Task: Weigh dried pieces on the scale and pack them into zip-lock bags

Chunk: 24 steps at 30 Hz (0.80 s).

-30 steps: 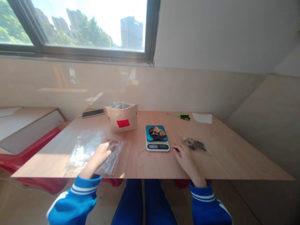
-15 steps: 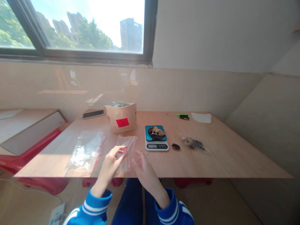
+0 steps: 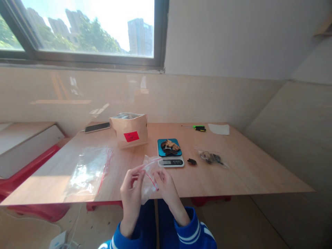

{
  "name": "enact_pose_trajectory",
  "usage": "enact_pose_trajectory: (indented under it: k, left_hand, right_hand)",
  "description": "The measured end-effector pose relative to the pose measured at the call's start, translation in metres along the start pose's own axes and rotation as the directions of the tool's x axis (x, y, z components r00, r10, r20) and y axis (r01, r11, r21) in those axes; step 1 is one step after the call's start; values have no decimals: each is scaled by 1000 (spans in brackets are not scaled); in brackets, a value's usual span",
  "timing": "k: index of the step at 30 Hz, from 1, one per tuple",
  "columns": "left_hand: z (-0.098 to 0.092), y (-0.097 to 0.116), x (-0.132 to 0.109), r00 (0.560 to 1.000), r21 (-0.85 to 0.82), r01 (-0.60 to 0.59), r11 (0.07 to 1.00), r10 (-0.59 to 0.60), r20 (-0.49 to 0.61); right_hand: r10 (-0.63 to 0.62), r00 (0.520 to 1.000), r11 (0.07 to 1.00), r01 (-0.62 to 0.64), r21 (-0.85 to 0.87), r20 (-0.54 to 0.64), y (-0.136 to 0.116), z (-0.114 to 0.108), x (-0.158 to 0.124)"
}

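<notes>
A clear zip bag (image 3: 147, 188) with a red seal line is held between my hands at the table's front edge. My left hand (image 3: 132, 183) pinches it near one end of the red line. The fingers of my right hand (image 3: 163, 180) are closed on its other side. Just beyond stands a kitchen scale (image 3: 178, 162) with a blue top, bearing dried brown pieces (image 3: 169, 147), some pale and some dark. The bag's upper corner overlaps the scale's front left in view. One dark dried piece (image 3: 192, 161) lies right of the scale.
An open kraft pouch (image 3: 131, 136) with a red label stands behind my hands. Flat clear bags (image 3: 86, 173) lie left, a filled clear bag (image 3: 211, 158) right. Farther back are a phone (image 3: 97, 127), two screwdrivers (image 3: 199, 128) and white paper (image 3: 219, 129).
The clear zip bag has come up off the table and turned slanted. My right hand, apart from it before, now grips it too. The camera view has shifted slightly.
</notes>
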<state>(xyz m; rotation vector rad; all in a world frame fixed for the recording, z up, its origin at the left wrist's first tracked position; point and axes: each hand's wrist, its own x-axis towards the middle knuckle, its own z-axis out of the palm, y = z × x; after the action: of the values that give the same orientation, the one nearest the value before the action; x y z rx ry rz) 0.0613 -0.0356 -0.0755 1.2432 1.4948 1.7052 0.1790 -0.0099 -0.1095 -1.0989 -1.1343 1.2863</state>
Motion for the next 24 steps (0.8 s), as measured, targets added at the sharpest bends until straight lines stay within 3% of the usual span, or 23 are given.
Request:
enact_pose_trajectory:
  k: [2,3,5,8,11,14,19,24]
  left_hand:
    - [-6,5,2,973,58,3,998,11,-229]
    - [-10,8,4,959,89,-5,996,30,-283]
    - [-17,10,9,960,129,-34,991,69,-273]
    - [-25,8,14,973,126,-52,991,79,-218]
    - [-26,6,14,977,136,-52,989,78,-200]
    - [-23,5,14,988,145,-49,988,69,-135]
    - [-13,7,14,994,105,-66,992,75,-80]
    - [-3,7,11,989,-9,10,1000,-11,-145]
  right_hand:
    - [48,998,997,-50,-56,-28,5,-6,-1]
    - [63,998,995,-64,-79,-13,5,-9,-3]
    - [59,995,991,-47,-129,87,2,-17,-5]
    - [-32,973,973,83,-216,228,-12,-35,-2]
    - [-225,965,883,259,-392,132,-25,-64,19]
    - [-386,922,692,317,-649,38,-30,-93,54]
    - [-141,978,517,203,-831,151,-28,-112,101]
    - [-120,980,528,198,-826,158,-25,-107,112]
